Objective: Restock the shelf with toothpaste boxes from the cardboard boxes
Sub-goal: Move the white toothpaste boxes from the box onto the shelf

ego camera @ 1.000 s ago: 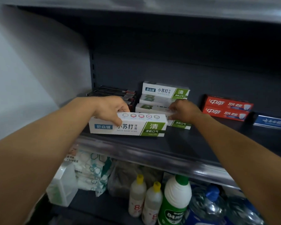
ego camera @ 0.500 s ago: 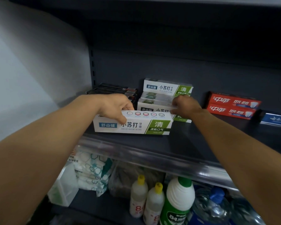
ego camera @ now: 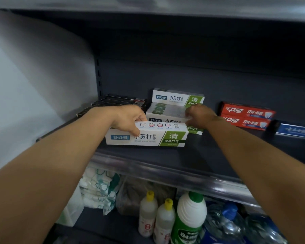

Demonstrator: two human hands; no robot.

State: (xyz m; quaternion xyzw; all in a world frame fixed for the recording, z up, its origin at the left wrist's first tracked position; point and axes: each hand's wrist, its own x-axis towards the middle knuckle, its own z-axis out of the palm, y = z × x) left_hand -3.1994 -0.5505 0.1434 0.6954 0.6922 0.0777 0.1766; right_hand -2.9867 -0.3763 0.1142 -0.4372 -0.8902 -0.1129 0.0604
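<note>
My left hand (ego camera: 128, 120) grips a white and green toothpaste box (ego camera: 146, 136) from above, near the front of the dark shelf (ego camera: 218, 155). Behind it stands a stack of the same white and green boxes (ego camera: 176, 101). My right hand (ego camera: 200, 116) rests on the right end of a blurred box in the middle of that stack (ego camera: 165, 111), fingers curled around it. No cardboard box is in view.
Dark toothpaste boxes (ego camera: 120, 103) lie at the back left, two red boxes (ego camera: 246, 117) and a blue box (ego camera: 296, 132) to the right. Below the shelf's clear front rail (ego camera: 165, 171) stand bottles (ego camera: 190, 217), tissue packs (ego camera: 99, 187) and water bottles (ego camera: 225, 224).
The box in my left hand has shifted slightly right and back toward the stack. My right hand has moved up from the lowest box to the middle one.
</note>
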